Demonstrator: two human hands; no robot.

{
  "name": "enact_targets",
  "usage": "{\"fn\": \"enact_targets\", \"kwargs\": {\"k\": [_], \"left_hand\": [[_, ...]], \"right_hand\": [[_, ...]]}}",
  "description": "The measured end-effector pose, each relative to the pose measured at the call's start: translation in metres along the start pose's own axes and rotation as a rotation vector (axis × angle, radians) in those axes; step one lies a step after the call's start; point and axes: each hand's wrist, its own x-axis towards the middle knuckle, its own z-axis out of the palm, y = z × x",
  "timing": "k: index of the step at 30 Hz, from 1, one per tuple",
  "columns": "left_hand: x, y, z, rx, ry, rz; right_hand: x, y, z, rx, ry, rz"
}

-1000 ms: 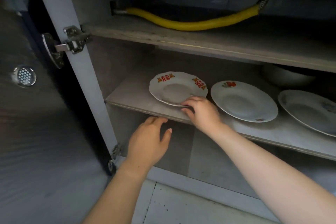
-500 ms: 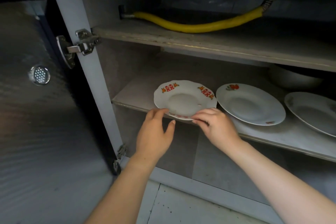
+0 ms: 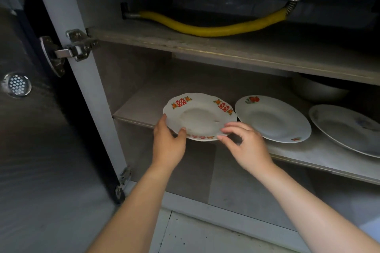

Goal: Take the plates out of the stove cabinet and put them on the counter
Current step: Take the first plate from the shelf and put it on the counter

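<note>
A white plate with red and orange marks [image 3: 200,115] hangs over the front edge of the cabinet's middle shelf [image 3: 135,109]. My left hand [image 3: 168,146] grips its left front rim, thumb on top. My right hand [image 3: 246,148] pinches the right front rim with its fingertips. To the right on the same shelf lie a white plate with a fruit print [image 3: 273,118] and a third plate [image 3: 347,127], partly cut off by the frame edge.
A yellow gas hose [image 3: 213,30] runs along the upper shelf. A pale bowl [image 3: 318,92] stands behind the plates at the back right. The open cabinet door [image 3: 41,150] with its hinge [image 3: 72,51] is at the left. Tiled floor lies below.
The decorated plate has slid forward over the shelf edge. My left hand rose from below the shelf and took the plate's left rim; my right hand shifted along its front rim.
</note>
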Motion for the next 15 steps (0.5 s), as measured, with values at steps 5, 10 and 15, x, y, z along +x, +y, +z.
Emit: {"fn": "enact_targets", "kwargs": {"k": [5, 10, 15], "left_hand": [[0.003, 0.003, 0.009, -0.296, 0.011, -0.087], [0.001, 0.011, 0.005, -0.435, -0.010, -0.131], [-0.003, 0.009, -0.004, -0.446, 0.015, -0.157]], "right_hand": [[0.003, -0.001, 0.000, 0.017, -0.006, 0.035], [0.003, -0.005, -0.001, 0.044, 0.009, 0.054], [0.004, -0.008, 0.001, 0.079, 0.023, 0.071]]}}
